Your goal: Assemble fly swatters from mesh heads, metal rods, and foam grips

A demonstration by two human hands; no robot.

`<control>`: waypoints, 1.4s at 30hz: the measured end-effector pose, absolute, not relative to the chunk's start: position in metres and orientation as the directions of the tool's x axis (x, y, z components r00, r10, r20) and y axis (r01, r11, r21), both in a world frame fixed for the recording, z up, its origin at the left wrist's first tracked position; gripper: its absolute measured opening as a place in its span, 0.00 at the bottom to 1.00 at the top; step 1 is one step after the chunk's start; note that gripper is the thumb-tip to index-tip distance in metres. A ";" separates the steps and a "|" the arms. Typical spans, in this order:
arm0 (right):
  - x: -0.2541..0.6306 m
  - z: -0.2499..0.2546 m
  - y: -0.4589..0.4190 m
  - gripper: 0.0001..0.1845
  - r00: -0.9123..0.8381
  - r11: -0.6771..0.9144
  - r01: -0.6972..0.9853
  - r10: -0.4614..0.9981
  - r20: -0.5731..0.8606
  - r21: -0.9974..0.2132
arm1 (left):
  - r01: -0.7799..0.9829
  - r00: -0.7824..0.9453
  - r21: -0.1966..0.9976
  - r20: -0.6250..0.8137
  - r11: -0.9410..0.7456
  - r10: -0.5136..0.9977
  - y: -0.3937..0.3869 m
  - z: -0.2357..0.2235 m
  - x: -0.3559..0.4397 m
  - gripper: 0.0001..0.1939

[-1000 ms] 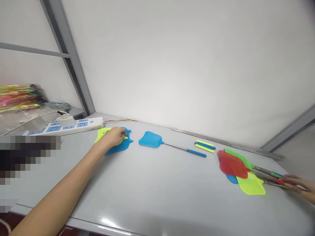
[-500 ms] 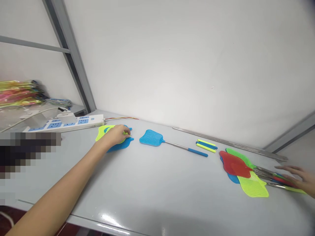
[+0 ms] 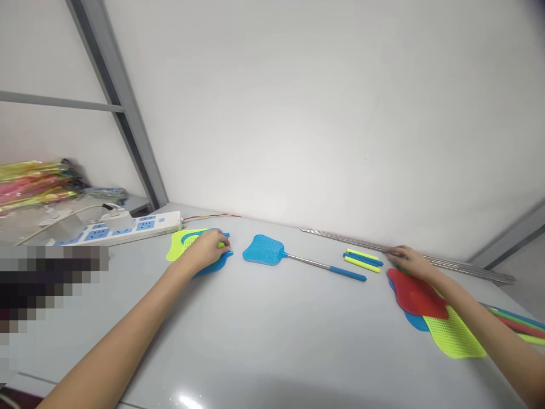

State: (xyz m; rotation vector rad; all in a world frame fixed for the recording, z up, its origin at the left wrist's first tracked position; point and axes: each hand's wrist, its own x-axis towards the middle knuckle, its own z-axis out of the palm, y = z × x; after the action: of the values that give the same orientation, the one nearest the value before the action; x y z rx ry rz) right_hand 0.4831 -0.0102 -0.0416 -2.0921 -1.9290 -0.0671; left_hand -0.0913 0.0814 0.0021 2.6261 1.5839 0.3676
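Note:
At the left of the table, my left hand (image 3: 209,249) is closed, its fingertips pinching the neck of a yellow fly swatter head (image 3: 176,246). Blue swatter heads (image 3: 215,267) lie against it, partly covered by the hand. My right hand (image 3: 409,263) reaches across to a bundle of thin metal rods (image 3: 460,264) along the wall; its fingers are stretched out at the rods, slightly blurred. Below that hand and forearm, a red fly swatter (image 3: 415,292) lies over blue, green and yellow ones (image 3: 455,335), their shafts partly hidden by the arm.
A complete blue fly swatter (image 3: 264,250) lies mid-table. Yellow and blue handle grips (image 3: 361,260) rest right of it. A white power strip (image 3: 159,224) with plugs stands at the left, near bagged colourful goods (image 3: 38,182). A grey metal post (image 3: 131,130) rises behind.
My right hand has moved left and away from me, from the swatter handles to the metal rods. My left hand stays at the swatter heads. The view has tilted slightly upward.

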 end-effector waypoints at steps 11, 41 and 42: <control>0.482 -0.049 0.011 0.11 0.012 0.003 0.989 0.995 0.100 -0.149 | 0.858 0.430 0.216 0.198 -0.467 0.881 0.080 -0.001 -0.091 0.14; 0.367 0.070 -0.034 0.17 -0.192 0.242 0.969 0.860 0.474 -0.046 | 0.790 0.442 0.267 0.376 -0.552 0.814 0.059 0.012 -0.068 0.15; 0.362 0.071 -0.038 0.17 -0.205 0.253 0.966 0.867 0.455 -0.048 | 0.785 0.452 0.271 0.365 -0.557 0.814 0.057 0.011 -0.067 0.14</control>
State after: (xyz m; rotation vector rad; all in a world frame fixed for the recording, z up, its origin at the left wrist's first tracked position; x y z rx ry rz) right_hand 0.3624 -0.0379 0.0709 -1.6723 -2.1418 -0.3487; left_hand -0.0667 0.0573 0.0111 2.6227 1.4456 0.7130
